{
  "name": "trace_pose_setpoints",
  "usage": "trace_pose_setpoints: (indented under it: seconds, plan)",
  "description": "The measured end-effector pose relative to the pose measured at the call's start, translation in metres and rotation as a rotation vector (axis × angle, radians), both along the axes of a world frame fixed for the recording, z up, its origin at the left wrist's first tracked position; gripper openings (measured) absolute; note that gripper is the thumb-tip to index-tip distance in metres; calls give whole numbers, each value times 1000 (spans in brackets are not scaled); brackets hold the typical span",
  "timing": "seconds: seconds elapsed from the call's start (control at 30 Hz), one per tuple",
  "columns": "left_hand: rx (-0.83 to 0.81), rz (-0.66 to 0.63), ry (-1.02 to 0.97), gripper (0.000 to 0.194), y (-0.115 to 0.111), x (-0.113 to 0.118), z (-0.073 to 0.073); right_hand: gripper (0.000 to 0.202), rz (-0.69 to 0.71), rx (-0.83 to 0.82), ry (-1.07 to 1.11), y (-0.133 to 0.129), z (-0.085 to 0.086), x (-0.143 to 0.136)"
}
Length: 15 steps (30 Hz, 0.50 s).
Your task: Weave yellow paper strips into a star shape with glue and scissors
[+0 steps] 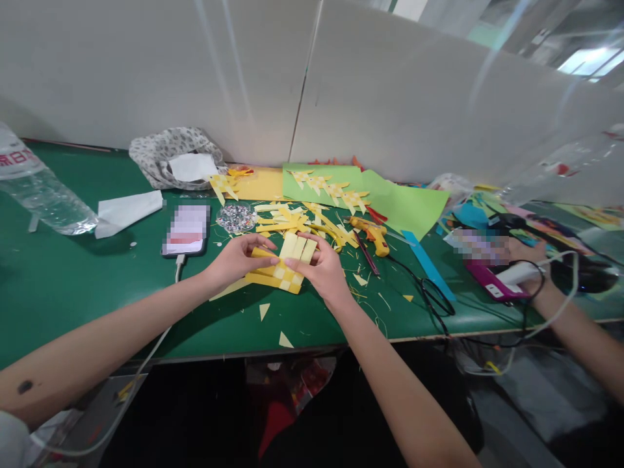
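Woven paper (289, 275) (1 pc) pinched w/ both hands (238, 261) (325, 270); 1 glue gun (374, 235) nearby.

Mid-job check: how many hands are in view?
3. The wearer's left hand and right hand both hold the yellow woven paper; a co-worker's hand is at the right, by the magenta object. Another may be hidden.

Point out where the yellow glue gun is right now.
In the head view, the yellow glue gun lies on the green table, beyond and to the right of the person's right hand, beside a dark pen-like stick.
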State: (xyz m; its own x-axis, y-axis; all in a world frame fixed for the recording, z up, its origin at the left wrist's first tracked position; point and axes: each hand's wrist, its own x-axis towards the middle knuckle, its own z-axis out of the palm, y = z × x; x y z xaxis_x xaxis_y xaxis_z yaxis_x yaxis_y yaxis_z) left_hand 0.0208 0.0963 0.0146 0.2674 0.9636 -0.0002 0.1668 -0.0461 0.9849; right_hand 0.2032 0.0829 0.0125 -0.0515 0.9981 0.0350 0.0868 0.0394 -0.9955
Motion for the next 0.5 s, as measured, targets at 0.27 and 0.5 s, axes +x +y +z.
trace_pose_setpoints:
  seconds: [0.27, 0.5]
  plan:
    - [-51, -22, -41, 27, 1, -1, 1, 56, -13, 40, -11, 0, 4, 1]
    - [-62, -8, 13, 27, 1, -3, 7, 55, -3, 68, -38, 1, 1, 3]
